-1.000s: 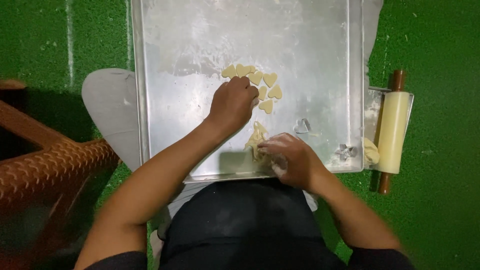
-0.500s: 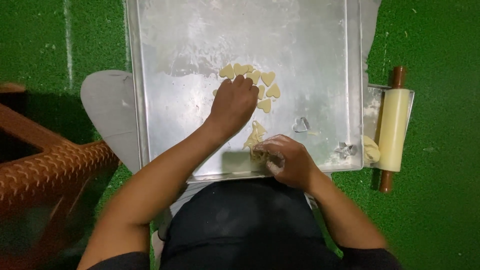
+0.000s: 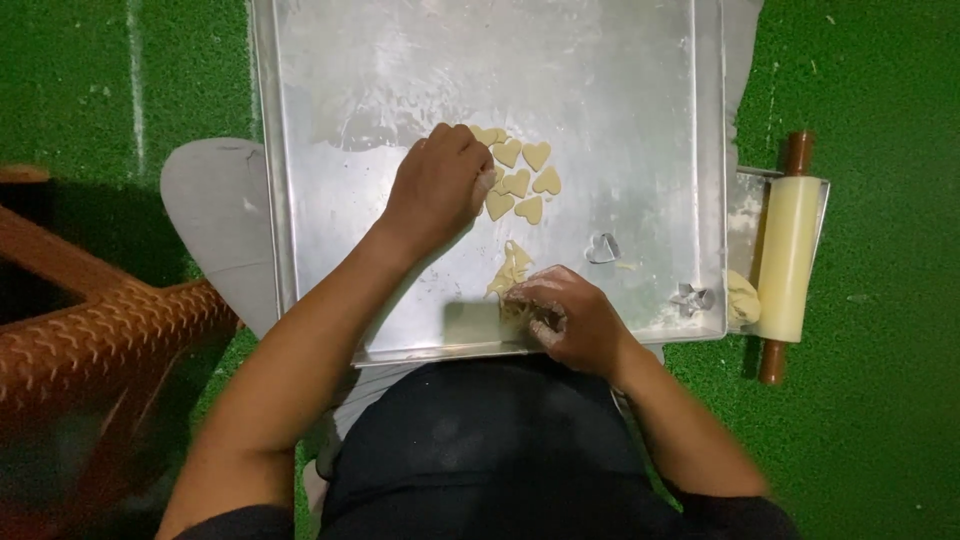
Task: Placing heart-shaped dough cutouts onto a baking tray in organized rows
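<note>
A green, grass-like floor (image 3: 880,440) fills the view; on it lies a large, flour-dusted metal tray (image 3: 370,110), square-cornered and silver, with its near rim just above the person's dark lap; a pale grey cloth (image 3: 215,215) shows under the tray's left edge, and left of that stands a brown woven chair (image 3: 95,335), partly in shadow.

Near the tray's middle sits a cluster of small pale heart-shaped dough pieces (image 3: 528,180), laid close together, some touching; the left hand (image 3: 440,190) rests on the cluster's left side, its grip pressed together with the fingertips down on a piece at the cluster's edge, though just which piece they pinch cannot be told.

Toward the tray's near rim, below the cluster, lies a ragged scrap of dough (image 3: 510,270); the right hand (image 3: 570,320) is bent over the scrap's lower end, floury fingers curled and closed on the dough there.

Right of the scrap a heart-shaped metal cutter (image 3: 603,248) stands on the tray; another small metal cutter (image 3: 693,297) lies in the tray's near right corner.

Beyond the tray's right wall a cream rolling pin with brown handles (image 3: 787,255) rests on a smaller tray; a lump of dough (image 3: 742,298) sits beside the pin's lower end.
</note>
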